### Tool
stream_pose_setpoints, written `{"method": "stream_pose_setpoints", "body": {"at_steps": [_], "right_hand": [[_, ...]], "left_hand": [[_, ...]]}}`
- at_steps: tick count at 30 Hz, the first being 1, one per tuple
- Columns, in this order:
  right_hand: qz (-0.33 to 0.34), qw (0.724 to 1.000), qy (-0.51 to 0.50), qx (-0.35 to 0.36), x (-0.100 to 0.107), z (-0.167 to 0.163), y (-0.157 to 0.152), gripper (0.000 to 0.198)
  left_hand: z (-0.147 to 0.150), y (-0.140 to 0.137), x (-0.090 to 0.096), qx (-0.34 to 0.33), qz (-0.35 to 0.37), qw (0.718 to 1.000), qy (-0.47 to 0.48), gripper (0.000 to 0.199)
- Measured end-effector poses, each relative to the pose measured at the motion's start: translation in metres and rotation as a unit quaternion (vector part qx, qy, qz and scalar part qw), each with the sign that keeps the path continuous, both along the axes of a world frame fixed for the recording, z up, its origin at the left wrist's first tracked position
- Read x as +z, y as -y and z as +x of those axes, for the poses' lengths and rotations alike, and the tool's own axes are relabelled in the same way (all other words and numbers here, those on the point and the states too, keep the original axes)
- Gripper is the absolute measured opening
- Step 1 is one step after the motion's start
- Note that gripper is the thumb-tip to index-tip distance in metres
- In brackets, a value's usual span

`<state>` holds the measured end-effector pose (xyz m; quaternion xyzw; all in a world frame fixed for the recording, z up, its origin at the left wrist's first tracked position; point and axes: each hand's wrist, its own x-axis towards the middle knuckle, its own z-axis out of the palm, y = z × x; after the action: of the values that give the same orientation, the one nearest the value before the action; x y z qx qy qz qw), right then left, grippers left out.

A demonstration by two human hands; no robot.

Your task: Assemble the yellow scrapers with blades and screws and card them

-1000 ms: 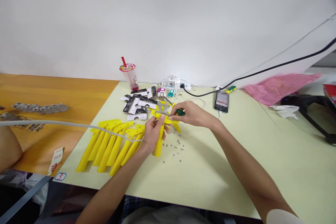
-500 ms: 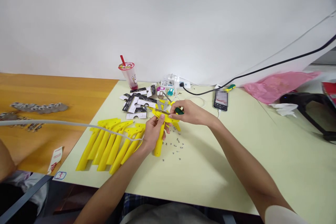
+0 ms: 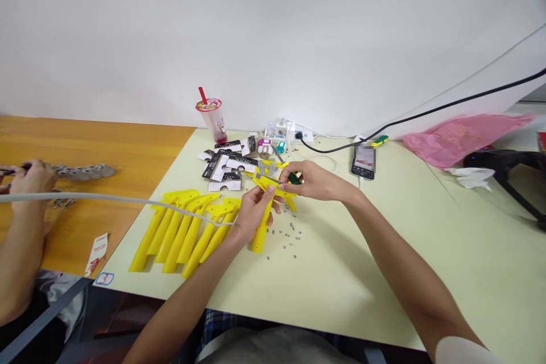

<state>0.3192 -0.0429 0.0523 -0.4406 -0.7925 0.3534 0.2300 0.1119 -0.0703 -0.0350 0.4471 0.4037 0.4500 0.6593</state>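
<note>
My left hand point(image 3: 252, 210) is wrapped round a yellow plastic handle point(image 3: 260, 233), its wide head pointing away from me. A thin grey metal strip point(image 3: 269, 180) lies along that head. My right hand point(image 3: 313, 181) is closed in a pinch at the right side of the head; what its fingertips hold is hidden. Just behind those fingers shows a tool with a green grip point(image 3: 294, 178) and a grey shaft; I cannot tell whether the hand holds it. Small metal parts point(image 3: 288, 235) lie scattered below my hands. Several more yellow handles point(image 3: 174, 233) lie in a row at left.
Black-and-white cardboard pieces point(image 3: 226, 168), a drink cup point(image 3: 212, 119) and a power strip point(image 3: 301, 135) are at the back. A phone point(image 3: 363, 161) and a pink bag point(image 3: 460, 136) lie right. A co-worker's hand point(image 3: 34, 176) is at left. A grey cable point(image 3: 106, 198) crosses the left foreground.
The view has shifted slightly, so the table things sit a little farther right. A co-worker's hand and forearm have come over the orange table. My hands keep nearly the same pose.
</note>
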Motion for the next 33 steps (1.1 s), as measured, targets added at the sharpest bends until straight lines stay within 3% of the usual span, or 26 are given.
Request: {"method": "stream_pose_setpoints", "body": {"at_steps": [6, 23, 33], "right_hand": [[-0.003, 1.000, 0.014, -0.011, -0.003, 0.002, -0.002, 0.023], [-0.017, 1.000, 0.003, -0.019, -0.009, 0.002, -0.006, 0.035], [-0.025, 0.999, -0.019, -0.010, -0.011, 0.006, -0.009, 0.033]], "left_hand": [[0.003, 0.003, 0.001, -0.031, 0.012, 0.999, -0.007, 0.054], [0.002, 0.003, 0.003, -0.036, 0.005, 0.999, -0.007, 0.056], [0.001, 0.003, -0.006, -0.067, -0.032, 0.995, 0.069, 0.050]]}}
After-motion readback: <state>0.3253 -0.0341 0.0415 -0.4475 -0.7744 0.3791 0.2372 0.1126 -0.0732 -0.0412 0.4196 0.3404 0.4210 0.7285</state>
